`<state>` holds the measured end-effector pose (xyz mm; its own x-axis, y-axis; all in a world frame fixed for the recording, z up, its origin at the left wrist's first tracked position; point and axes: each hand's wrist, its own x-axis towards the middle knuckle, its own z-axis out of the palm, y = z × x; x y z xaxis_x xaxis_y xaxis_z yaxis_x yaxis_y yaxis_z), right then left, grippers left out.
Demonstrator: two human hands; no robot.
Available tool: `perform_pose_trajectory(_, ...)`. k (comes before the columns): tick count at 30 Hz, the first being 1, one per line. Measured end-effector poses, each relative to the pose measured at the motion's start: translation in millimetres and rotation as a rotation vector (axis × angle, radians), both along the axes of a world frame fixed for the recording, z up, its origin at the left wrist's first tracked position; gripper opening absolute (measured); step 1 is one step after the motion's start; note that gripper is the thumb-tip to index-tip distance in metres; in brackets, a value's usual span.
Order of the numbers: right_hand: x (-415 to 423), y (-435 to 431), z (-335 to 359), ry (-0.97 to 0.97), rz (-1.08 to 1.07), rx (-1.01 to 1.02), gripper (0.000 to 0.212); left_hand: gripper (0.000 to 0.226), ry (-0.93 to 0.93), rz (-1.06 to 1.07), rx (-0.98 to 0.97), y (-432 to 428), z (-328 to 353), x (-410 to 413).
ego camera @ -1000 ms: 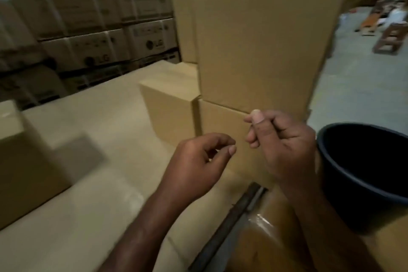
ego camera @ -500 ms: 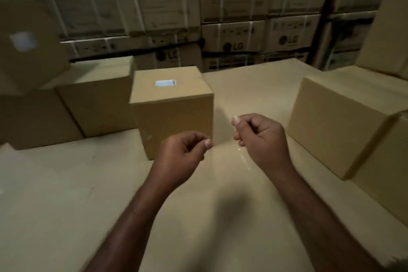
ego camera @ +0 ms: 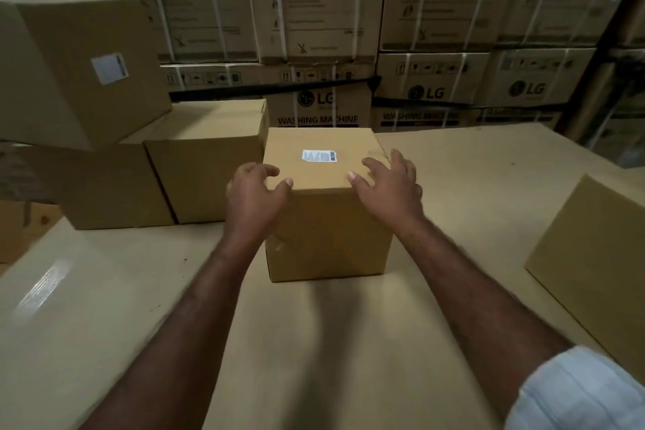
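1. Hands first: both reach forward on bare forearms to one small brown cardboard box (ego camera: pixel 328 230), which stands upright in the middle of the pale tan surface (ego camera: pixel 471 192).
2. The left hand (ego camera: pixel 256 194) is at the box's near left top corner, fingers apart and bent like a claw, with the thumb lying over the top edge.
3. The right hand (ego camera: pixel 387 185) is at the near right top corner, fingers spread wide and only slightly bent, thumb pointing inward across the top.
4. Neither hand has closed round the box; whether the fingertips press on the cardboard I cannot tell.
5. A white barcode label (ego camera: pixel 319 155) is stuck on the box's top, between the two hands and a little beyond them.
6. Just to the left stands a larger plain cardboard box (ego camera: pixel 206 164), and a tilted carton with a white sticker (ego camera: pixel 80 70) leans above it.
7. Another brown carton (ego camera: pixel 593 262) lies well apart at the right edge.
8. Tall strapped cartons printed "LG Washing Machine" (ego camera: pixel 317 105) are stacked along the back.
9. A light blue sleeve (ego camera: pixel 576 394) shows on the right arm.
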<state>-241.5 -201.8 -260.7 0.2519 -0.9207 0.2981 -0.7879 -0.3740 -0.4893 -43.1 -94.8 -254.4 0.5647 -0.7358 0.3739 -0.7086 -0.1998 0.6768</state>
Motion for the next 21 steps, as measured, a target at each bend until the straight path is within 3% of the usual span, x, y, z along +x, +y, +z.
perform_pose_trajectory(4, 2.6, -4.5, -16.3, -0.039, -0.029, 0.020, 0.053, 0.043, 0.068, -0.007, 0.055, -14.2, -9.3, 3.9)
perform_pose_trajectory(9, -0.9, -2.6, -14.4, -0.057, -0.026, 0.048, 0.049, 0.035, 0.163, 0.002, -0.036, -12.8, -15.8, 3.4)
perform_pose_trajectory(13, -16.2, 18.2, -10.1, -0.124, -0.036, 0.061, 0.037, 0.030, 0.188, 0.039, 0.004, 5.4, -4.6, 2.3)
perform_pose_trajectory(18, -63.6, 78.9, -1.1, -0.106, -0.069, 0.057, 0.019, 0.025, 0.313, -0.065, 0.216, 66.3, 23.8, -6.4)
perform_pose_trajectory(21, -91.3, 122.8, 10.5, 0.022, -0.040, 0.123, 0.016, 0.026, 0.246, -0.173, 0.437, 100.8, 43.5, -27.0)
